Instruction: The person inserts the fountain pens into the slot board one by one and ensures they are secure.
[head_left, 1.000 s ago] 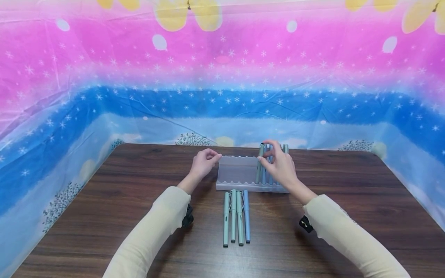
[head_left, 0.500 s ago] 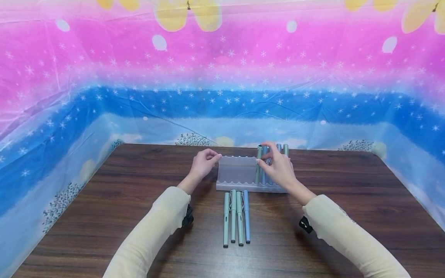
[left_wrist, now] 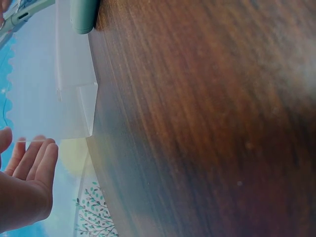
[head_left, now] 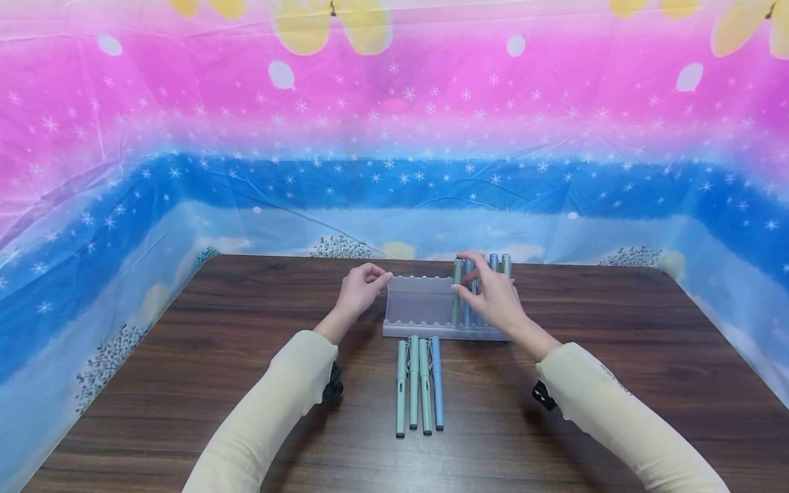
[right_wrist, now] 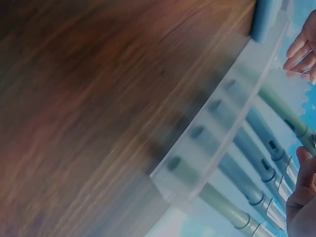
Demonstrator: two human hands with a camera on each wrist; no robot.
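A frosted translucent pen rack (head_left: 419, 301) with notched edges stands toward the back of the table. My left hand (head_left: 362, 291) pinches its upper left corner; in the left wrist view, that hand's fingers (left_wrist: 42, 160) lie along the panel's edge. Thumb and forefinger of my right hand (head_left: 496, 294) pinch a green pen (head_left: 457, 294), which leans in the rack with its lower end in the front trough. Right of it stand several blue pens (right_wrist: 242, 180) and one more green pen (right_wrist: 224, 205), partly hidden by the hand in the head view.
In front of the rack lie several capped pens side by side: green pens (head_left: 401, 390) and a blue pen (head_left: 437, 383) at the right end. The dark wooden table (head_left: 246, 308) is enclosed by a pink and blue printed cloth (head_left: 394, 137).
The green pen in my right hand has shifted slightly left and stands straighter in the rack. The right hand moved a little left with it; the left hand stays at the corner.
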